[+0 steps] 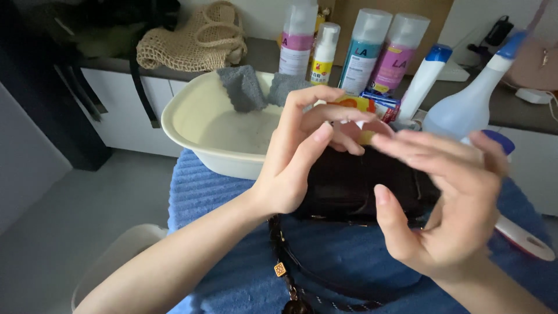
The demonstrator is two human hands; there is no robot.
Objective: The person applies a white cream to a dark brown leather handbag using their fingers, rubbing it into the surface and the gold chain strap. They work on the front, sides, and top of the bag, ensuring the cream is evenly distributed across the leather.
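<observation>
Right now both hands are up over a dark brown bag (360,186) that lies on a blue towel (209,197). The left hand (299,157) has its fingers bent and pinches a small yellow pack (351,106) at its fingertips. The right hand (447,203) is open with the fingers spread flat, and it holds nothing; its fingertips are just beside the pack. At the far edge of the towel sits a cream basin (192,125) with a grey cloth (241,87) hanging over its rim. Behind it, bottles (363,52) stand on the counter. A white spray bottle (474,99) is near the right hand.
</observation>
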